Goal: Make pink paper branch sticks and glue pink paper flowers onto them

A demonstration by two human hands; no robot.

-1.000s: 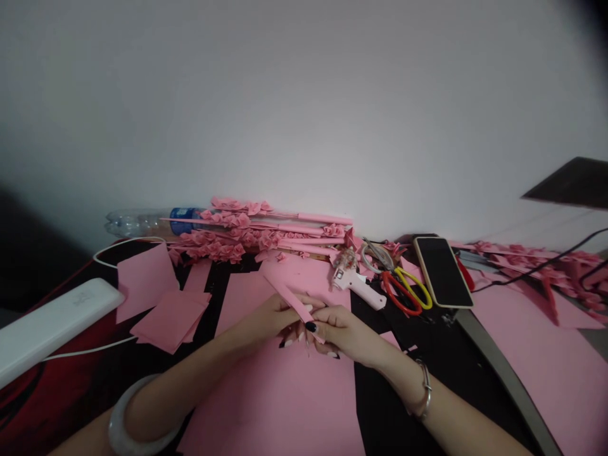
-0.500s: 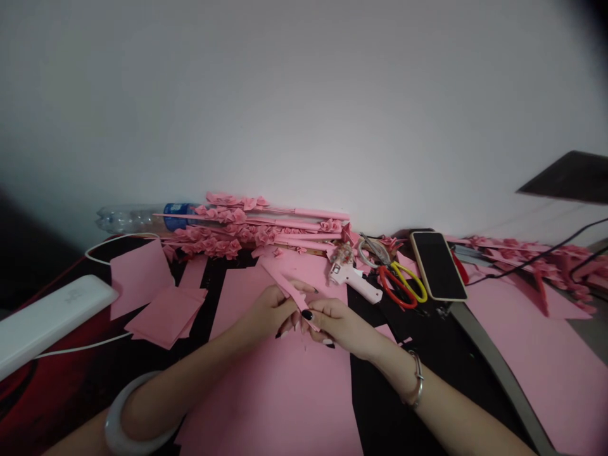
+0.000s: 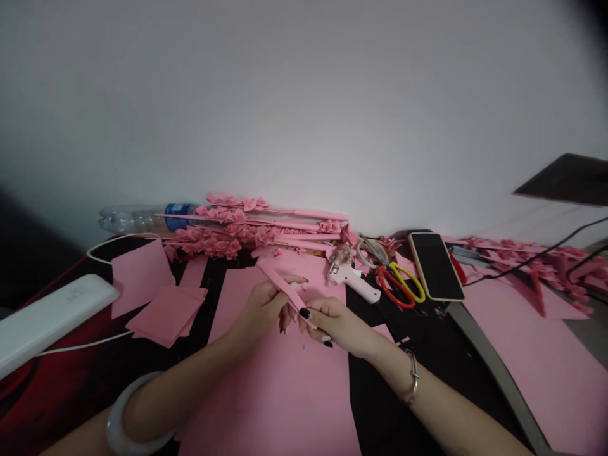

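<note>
A narrow folded pink paper strip slants between my hands, above a large pink sheet. My left hand is closed on its middle, the fingers partly hidden beneath. At the strip's lower end, my right hand pinches it, with the dark-nailed thumb on top. Just beyond my right hand lies a pink glue gun. Red and yellow handled scissors rest to its right.
Pink paper flowers are piled along the wall beside a plastic bottle. Square pink papers and a white device lie left. A phone, a dark cable and another pink sheet are right.
The fingers of my left hand have shifted slightly around the strip. The strip remains held by both hands in nearly the same position.
</note>
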